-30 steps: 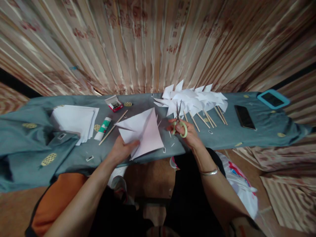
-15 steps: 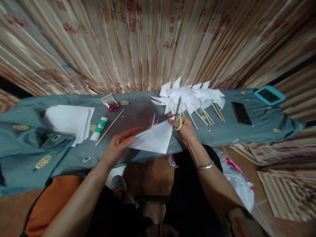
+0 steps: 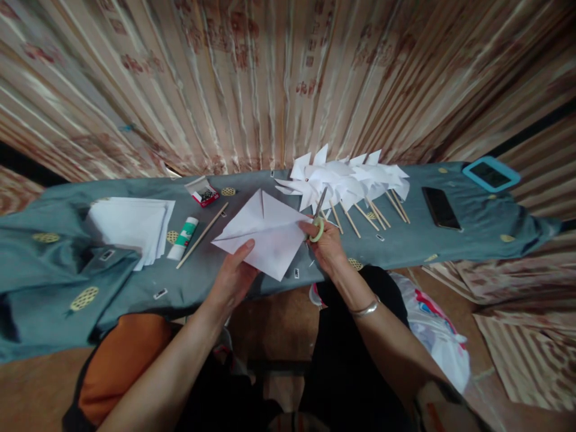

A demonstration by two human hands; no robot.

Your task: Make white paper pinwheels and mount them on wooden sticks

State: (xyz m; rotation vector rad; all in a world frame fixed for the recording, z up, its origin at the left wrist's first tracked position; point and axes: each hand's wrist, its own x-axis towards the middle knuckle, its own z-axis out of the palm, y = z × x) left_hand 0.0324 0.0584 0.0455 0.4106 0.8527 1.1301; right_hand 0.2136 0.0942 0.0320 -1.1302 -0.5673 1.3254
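A white sheet of paper [image 3: 270, 231] is spread out as a square turned on its corner, with crease lines and a slit at its far corner. My left hand [image 3: 234, 276] grips its near left edge, thumb on top and fingers beneath. With my right hand [image 3: 326, 243] I pinch the paper's right corner and also hold scissors [image 3: 319, 227] with pale green handles, blades pointing away from me. Just beyond lie several white paper pinwheels [image 3: 346, 177] on wooden sticks, heaped together.
On the left of the cloth-covered table [image 3: 252, 186] are stacked paper sheets [image 3: 130, 225], a glue stick [image 3: 183, 238], a wooden stick [image 3: 202, 235] and an open red box [image 3: 203, 193] of small pieces. A phone [image 3: 441, 207] and a blue-framed device [image 3: 490, 174] lie right. A plastic bag [image 3: 438, 330] sits below.
The paper, folded into a triangle before, is now opened out into a square. My left hand has moved right and under its near edge; the scissors stay in my right hand.
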